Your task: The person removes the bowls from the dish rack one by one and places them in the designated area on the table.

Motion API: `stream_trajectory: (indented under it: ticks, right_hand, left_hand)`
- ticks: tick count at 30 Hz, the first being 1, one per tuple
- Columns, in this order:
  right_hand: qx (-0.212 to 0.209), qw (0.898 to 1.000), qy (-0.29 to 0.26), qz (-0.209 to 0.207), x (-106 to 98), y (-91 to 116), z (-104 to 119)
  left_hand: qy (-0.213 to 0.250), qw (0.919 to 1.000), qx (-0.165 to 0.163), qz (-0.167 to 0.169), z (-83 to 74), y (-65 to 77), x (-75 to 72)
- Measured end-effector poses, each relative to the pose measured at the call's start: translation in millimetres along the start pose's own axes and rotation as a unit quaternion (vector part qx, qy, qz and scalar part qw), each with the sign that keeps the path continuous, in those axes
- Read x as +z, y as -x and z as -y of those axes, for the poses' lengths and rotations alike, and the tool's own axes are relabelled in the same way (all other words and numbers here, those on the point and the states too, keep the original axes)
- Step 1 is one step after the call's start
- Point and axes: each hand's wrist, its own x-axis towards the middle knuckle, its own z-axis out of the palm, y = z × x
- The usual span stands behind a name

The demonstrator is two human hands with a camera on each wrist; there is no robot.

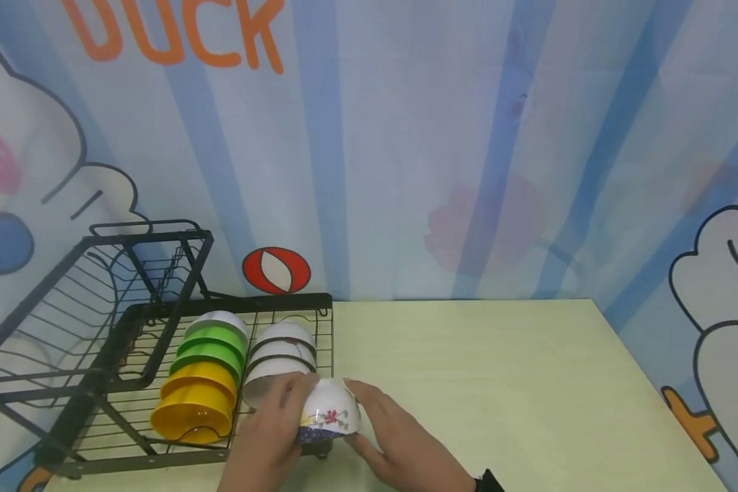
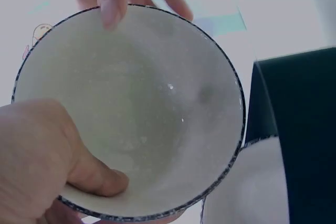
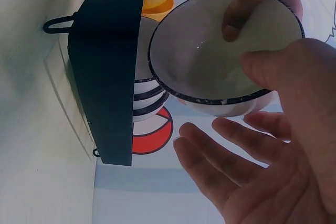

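Observation:
A white bowl (image 1: 331,408) with a red flower pattern and a dark blue patterned band is between both hands at the rack's front right corner. My left hand (image 1: 270,427) grips it from the left, its thumb (image 2: 100,177) pressed on the inside wall. From the other side my right hand (image 1: 402,437) holds the bowl, thumb (image 3: 268,66) over the dark rim and fingers spread along the outside. The bowl's pale inside (image 2: 131,108) shows in both wrist views. Beside the left hand, a row of white bowls (image 1: 283,352) with dark rims leans in the rack.
The black wire dish rack (image 1: 154,465) stands on the left of the pale table (image 1: 480,383). Yellow bowls (image 1: 193,410), green bowls (image 1: 212,345) and a white bowl (image 1: 221,318) form another row in it. A raised wire basket (image 1: 67,307) is at its left. A printed cloth (image 1: 393,150) hangs behind.

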Motion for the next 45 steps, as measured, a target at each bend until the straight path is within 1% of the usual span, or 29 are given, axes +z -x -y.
stream_trajectory:
  ticks: [2,6,8,13,18,22,26,30,32,37,40,42,45]
  right_hand:
    - [-0.013,1.000,0.008,-0.012,0.8,-0.6,-0.1]
    - [-0.045,0.998,0.014,-0.031,3.2,-1.8,-1.1]
    - [-0.054,0.997,0.026,-0.040,4.4,-2.1,-2.4]
    - [-0.058,0.996,0.039,-0.057,5.7,-2.4,-6.1]
    - [-0.066,0.993,0.048,-0.089,3.7,-0.9,-8.8]
    - [-0.065,0.991,0.057,-0.104,1.7,-0.6,-10.6]
    - [-0.049,0.991,0.063,-0.105,-0.5,-1.5,-11.5]
    - [-0.038,0.990,0.074,-0.109,-2.9,-1.0,-11.7]
    - [-0.035,0.990,0.077,-0.110,-3.7,-0.5,-11.7]
    - [-0.023,0.992,0.076,-0.097,-5.4,0.4,-11.2]
    - [-0.019,0.993,0.075,-0.093,-5.9,0.7,-11.8]
    - [-0.022,0.992,0.074,-0.098,-6.1,0.6,-13.0]
    - [-0.029,0.991,0.079,-0.108,-6.2,0.8,-15.8]
  left_hand:
    - [0.004,1.0000,0.005,0.001,-2.4,1.0,1.6]
    - [0.016,0.9997,0.005,0.016,-6.6,1.3,5.1]
    - [0.019,0.9997,0.009,0.016,-7.9,0.6,6.6]
    - [0.026,0.9994,0.020,-0.005,-10.6,0.1,12.4]
    - [0.039,0.9991,0.018,0.000,-16.5,0.9,16.2]
    - [0.051,0.9985,0.020,-0.005,-20.0,0.2,17.8]
    - [0.067,0.9974,0.026,-0.011,-20.7,-0.1,21.1]
    - [0.073,0.9965,0.034,-0.022,-20.6,0.4,25.5]
    - [0.071,0.9966,0.034,-0.025,-20.8,0.7,27.0]
    - [0.070,0.9972,0.023,-0.018,-21.9,1.2,28.8]
    - [0.072,0.9968,0.027,-0.021,-21.8,1.4,30.5]
    - [0.073,0.9963,0.035,-0.029,-21.3,1.5,32.4]
    - [0.076,0.9944,0.052,-0.052,-20.3,1.4,36.3]
